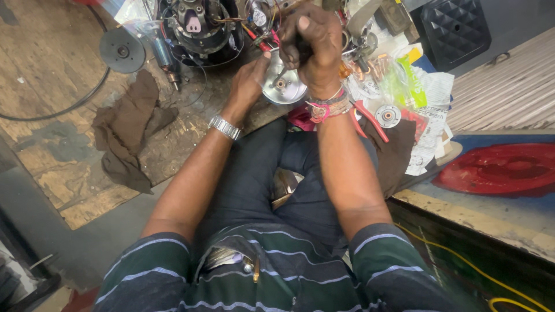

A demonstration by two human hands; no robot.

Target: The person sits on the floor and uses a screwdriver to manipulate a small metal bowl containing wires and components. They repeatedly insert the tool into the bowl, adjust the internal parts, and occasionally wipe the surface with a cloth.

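It was a repair workshop: a scarred wooden bench [69, 173] carried a stripped motor housing [199, 26] with loose wires, a metal disc [122, 51], red-handled pliers [370, 118] and a greasy brown rag [130, 130] around the fingers.

A round silver metal cap [283, 86] sits between the left hand [250, 78] and the right hand [312, 46]. Behind it lies a black round motor body [199, 29]. A crumpled brown cloth [130, 130] lies far left, and red-handled pliers [370, 120] lie right.
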